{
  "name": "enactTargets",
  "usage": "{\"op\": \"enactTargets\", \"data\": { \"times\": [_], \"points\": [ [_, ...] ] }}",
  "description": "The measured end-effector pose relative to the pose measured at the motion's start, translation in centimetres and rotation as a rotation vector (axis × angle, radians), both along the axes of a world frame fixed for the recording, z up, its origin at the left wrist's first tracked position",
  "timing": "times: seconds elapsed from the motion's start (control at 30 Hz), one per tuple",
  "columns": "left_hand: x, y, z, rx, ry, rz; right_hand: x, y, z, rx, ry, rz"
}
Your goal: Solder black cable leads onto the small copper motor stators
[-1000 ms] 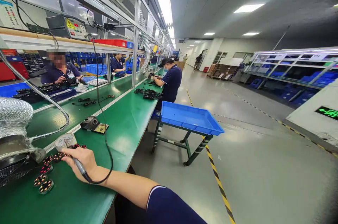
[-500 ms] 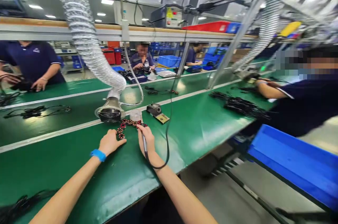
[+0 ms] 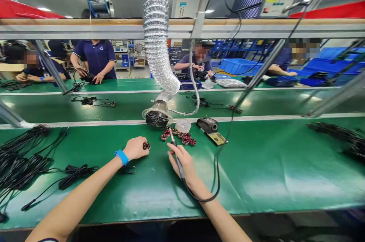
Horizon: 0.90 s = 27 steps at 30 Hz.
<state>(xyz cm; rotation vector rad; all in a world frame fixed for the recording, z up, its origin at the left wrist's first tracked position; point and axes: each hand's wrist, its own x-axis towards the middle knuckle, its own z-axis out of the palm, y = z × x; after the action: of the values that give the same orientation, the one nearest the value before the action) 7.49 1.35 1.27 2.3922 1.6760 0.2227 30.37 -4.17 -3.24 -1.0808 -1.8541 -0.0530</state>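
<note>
My left hand [image 3: 136,148], with a blue wristband, is closed on a small round copper-wound motor stator [image 3: 146,146]. In my right hand [image 3: 184,161] is a soldering iron [image 3: 178,162], held like a pen with its tip pointing away from me. Just beyond that tip lies a cluster of similar stators [image 3: 185,140] on the green bench. Behind the cluster sits a small clear dish [image 3: 183,125]. A dark soldering iron stand [image 3: 210,125] with a yellowish sponge tray [image 3: 217,138] is to the right. A bundled black cable [image 3: 74,175] lies left of my left forearm.
A fume hood [image 3: 157,117] on a silver duct [image 3: 156,25] hangs over the back of the bench. Black cables are piled left [image 3: 25,162] and right [image 3: 339,135]. The iron's cord [image 3: 219,173] loops beside my right wrist. Co-workers sit and stand across the bench.
The view has swung left. My left hand has picked up a stator and moved it away from the cluster. My right hand still holds the soldering iron, its tip nearer the cluster's left part.
</note>
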Motion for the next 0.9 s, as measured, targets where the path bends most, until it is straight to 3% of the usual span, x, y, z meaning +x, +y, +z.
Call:
{"op": "enactTargets", "data": {
  "times": [0.17,0.3,0.43,0.6,0.9],
  "points": [
    [-5.3,-0.4,-0.3,-0.066,-0.129,-0.050,-5.0,1.6,0.6,-0.196,0.058,0.352],
    [-6.7,-0.7,-1.1,-0.090,-0.296,-0.060,-8.2,4.4,0.0,-0.324,0.218,0.505],
    [-7.1,-1.1,-1.7,-0.178,-0.458,0.015,-9.3,5.6,-0.7,-0.475,0.375,0.625],
    [-6.6,-1.6,-1.3,-0.306,-0.595,0.083,-9.6,5.4,-0.8,-0.559,0.374,0.624],
    [-5.8,-1.6,-1.5,-0.404,-0.731,0.144,-9.4,5.1,-1.0,-0.485,0.313,0.489]
  ]
}}
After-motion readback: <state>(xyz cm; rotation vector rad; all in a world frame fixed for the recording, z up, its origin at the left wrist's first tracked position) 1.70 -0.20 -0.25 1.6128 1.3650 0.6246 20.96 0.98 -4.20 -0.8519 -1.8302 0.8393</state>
